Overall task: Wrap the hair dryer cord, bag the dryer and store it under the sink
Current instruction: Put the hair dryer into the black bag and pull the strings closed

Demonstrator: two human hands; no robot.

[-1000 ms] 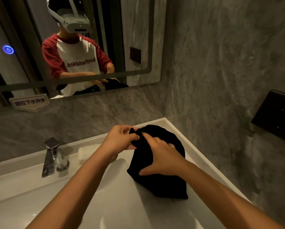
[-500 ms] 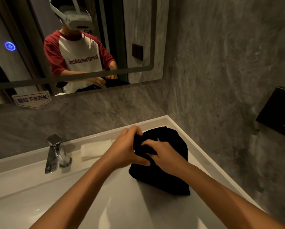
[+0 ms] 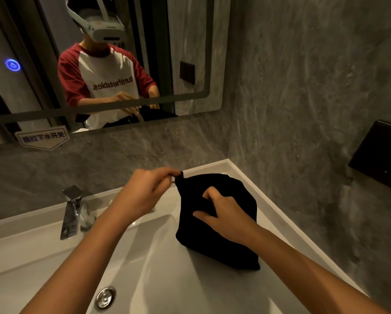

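A black cloth bag (image 3: 214, 243) rests on the right side of the white sink (image 3: 278, 214), bulging as if something is inside; the hair dryer itself is hidden. My left hand (image 3: 142, 196) pinches the bag's drawstring or top corner at its upper left. My right hand (image 3: 226, 211) presses on the bag's upper front, fingers curled into the fabric.
A chrome faucet (image 3: 71, 209) stands at the sink's back left and a drain (image 3: 105, 296) lies in the basin. A mirror (image 3: 190, 53) hangs above. Grey stone walls close in behind and at right, with a black wall panel (image 3: 380, 155).
My left hand has pulled away to the left from the bag's mouth, drawing its top corner out. My right hand has stayed on the bag.
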